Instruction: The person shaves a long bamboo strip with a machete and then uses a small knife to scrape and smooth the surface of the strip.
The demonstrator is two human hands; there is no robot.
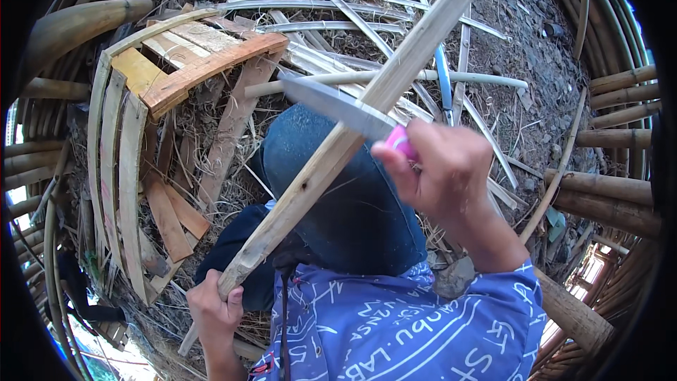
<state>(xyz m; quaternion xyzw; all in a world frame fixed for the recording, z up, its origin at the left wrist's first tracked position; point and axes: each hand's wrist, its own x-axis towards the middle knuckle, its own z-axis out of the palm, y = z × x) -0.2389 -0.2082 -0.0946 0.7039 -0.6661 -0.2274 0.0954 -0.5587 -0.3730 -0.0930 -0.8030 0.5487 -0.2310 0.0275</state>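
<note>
My left hand (pixel 216 309) is closed round the lower end of a long wooden stick (pixel 303 187), which slants up to the right across my raised knee. In my right hand (pixel 451 169) is a knife (pixel 335 104) with a pink handle, gripped in a fist. Its wide grey blade points left and crosses the stick's upper face just above the knee. Whether the edge bites into the wood cannot be made out. Behind the stick, a thin pale pole (pixel 486 79) lies crosswise on the ground.
At the left stands a slatted wooden crate (pixel 211 74). Pale split strips (pixel 367 28) lie strewn over the littered ground ahead, with a blue-handled tool (pixel 443 77) among them. Bamboo poles (pixel 603 187) wall the right side. A stone (pixel 455 279) sits by my right side.
</note>
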